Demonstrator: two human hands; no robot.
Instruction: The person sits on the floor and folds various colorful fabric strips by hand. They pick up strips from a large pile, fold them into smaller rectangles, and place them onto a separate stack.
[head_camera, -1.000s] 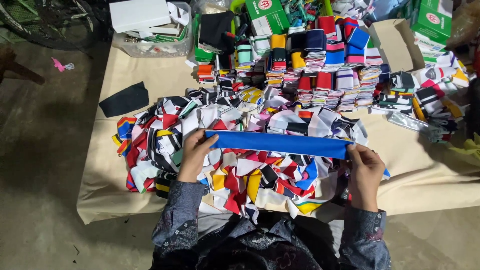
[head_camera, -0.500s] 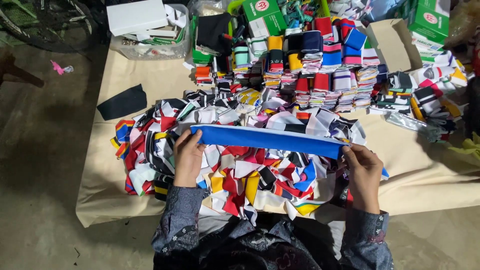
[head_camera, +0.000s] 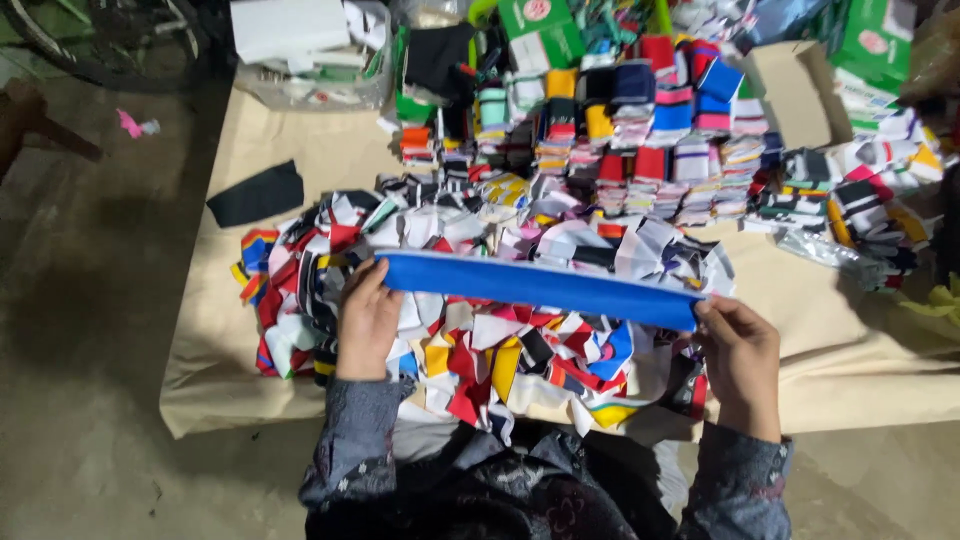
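Blue fabric strip (head_camera: 540, 286) stretched taut between left hand (head_camera: 366, 320) and right hand (head_camera: 742, 352), fingers pinched shut on each end, likely for straightening. Held just above loose heap of mixed scraps (head_camera: 480, 330). Sorted stacks (head_camera: 640, 150) behind, on beige-covered bench (head_camera: 830, 350).

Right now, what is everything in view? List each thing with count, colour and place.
blue strip: one, blue, stretched between both hands over the pile
loose fabric pieces: many, mixed colours, heaped at centre
folded stacks: many, mixed colours, in rows behind the heap
black piece: one, black, alone at left
table cover: one, tan, under everything
green boxes: a few, green, far edge
cardboard box: one, brown, far right
left hand: grips the strip's left end
right hand: grips the strip's right end
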